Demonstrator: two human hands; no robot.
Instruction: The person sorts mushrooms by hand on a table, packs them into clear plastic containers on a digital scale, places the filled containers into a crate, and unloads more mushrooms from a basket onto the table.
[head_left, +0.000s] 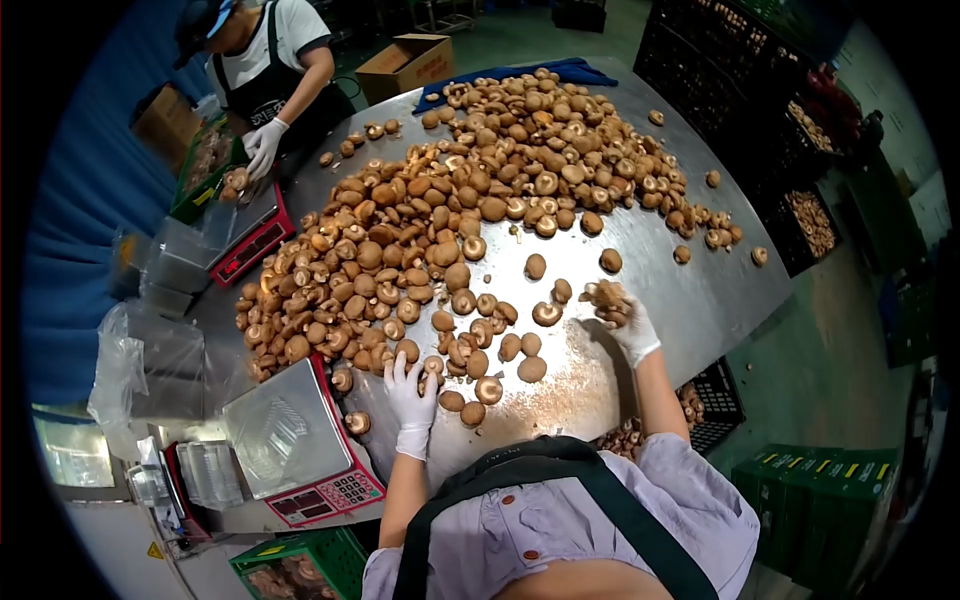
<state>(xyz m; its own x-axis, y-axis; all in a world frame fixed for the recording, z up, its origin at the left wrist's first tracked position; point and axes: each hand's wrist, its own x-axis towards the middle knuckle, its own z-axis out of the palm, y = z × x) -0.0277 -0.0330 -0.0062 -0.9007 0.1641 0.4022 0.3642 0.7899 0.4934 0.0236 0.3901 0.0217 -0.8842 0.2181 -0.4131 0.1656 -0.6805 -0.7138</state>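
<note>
My left hand (411, 402), in a white glove, is low over the near edge of a large heap of shiitake mushrooms (430, 200). Its fingers are spread, touching a mushroom (408, 351) at the tips, with another mushroom (433, 365) beside the thumb. Over the bare metal to the right, my gloved right hand (634, 332) is closed around a clump of shiitake mushrooms (606, 297), stems and gills partly showing; the fingers partly hide it. Between both hands lie several loose mushrooms (531, 369), and brown crumbs dot the metal.
A digital scale (290, 430) stands left of my left hand on the metal table (700, 290). Plastic trays (165, 360) are stacked beyond it. Across the table, a co-worker (280, 70) handles mushrooms at a second scale (255, 235). Black crates (715, 90) and green crates (815, 500) flank the right side.
</note>
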